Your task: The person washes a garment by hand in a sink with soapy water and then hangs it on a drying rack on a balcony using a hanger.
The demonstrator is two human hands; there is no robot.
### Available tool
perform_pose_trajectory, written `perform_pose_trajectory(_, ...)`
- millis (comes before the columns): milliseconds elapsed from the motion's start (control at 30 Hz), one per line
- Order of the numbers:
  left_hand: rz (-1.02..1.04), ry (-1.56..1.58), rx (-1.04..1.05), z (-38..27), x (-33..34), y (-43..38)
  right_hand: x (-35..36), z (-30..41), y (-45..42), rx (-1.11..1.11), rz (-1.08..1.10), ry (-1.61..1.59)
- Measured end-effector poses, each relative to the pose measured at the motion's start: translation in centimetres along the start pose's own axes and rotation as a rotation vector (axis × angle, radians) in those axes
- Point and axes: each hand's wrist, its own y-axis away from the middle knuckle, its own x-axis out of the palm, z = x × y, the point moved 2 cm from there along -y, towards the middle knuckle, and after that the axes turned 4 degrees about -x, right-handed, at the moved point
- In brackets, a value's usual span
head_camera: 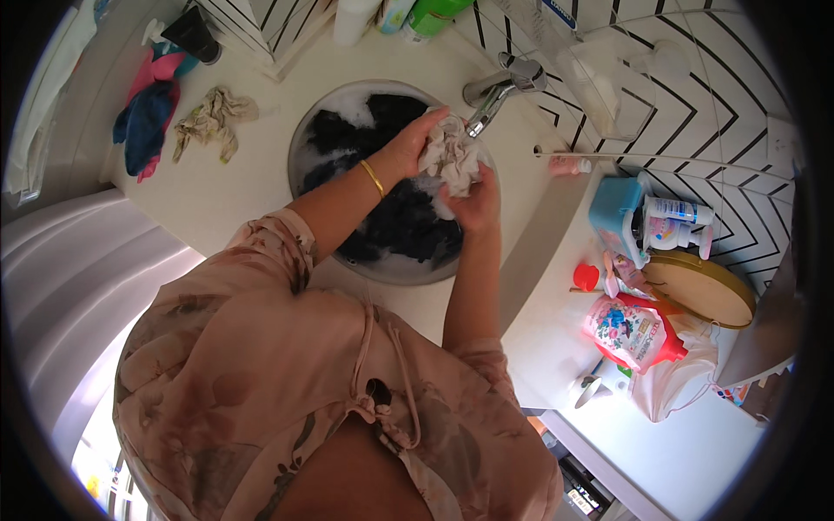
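Note:
Both hands hold a crumpled whitish cloth under the spout of a chrome faucet, over the right side of a round sink. My left hand, with a gold bracelet on its wrist, grips the cloth from the left. My right hand holds its lower right part, fingers curled against it. Below them, dark wet fabric lies in the sink among white suds. Whether water runs from the spout cannot be told.
Left on the counter lie a stained cream cloth, blue and pink cloths and a black tube. Bottles stand behind the sink. At right are a blue container, a detergent pouch, a round tan lid or tray and a red cap.

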Motion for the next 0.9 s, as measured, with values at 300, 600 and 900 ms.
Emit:
perform_pose_trajectory(300, -0.166, 0.000, 0.046, 1.1, -2.3, 0.0, 5.1, -4.6, 1.3, -1.261, -0.215, 1.401)
perform_pose_trajectory(600, -0.203, 0.015, -0.074, 1.5, -4.4, -2.5, 1.8, -1.0, -2.2, -0.871, -0.376, 0.762)
perform_pose_trajectory(900, -0.137, -0.110, -0.025, 2.3, -0.3, 1.1, 1.7, 1.7, -2.8, -0.639, -0.596, 0.769)
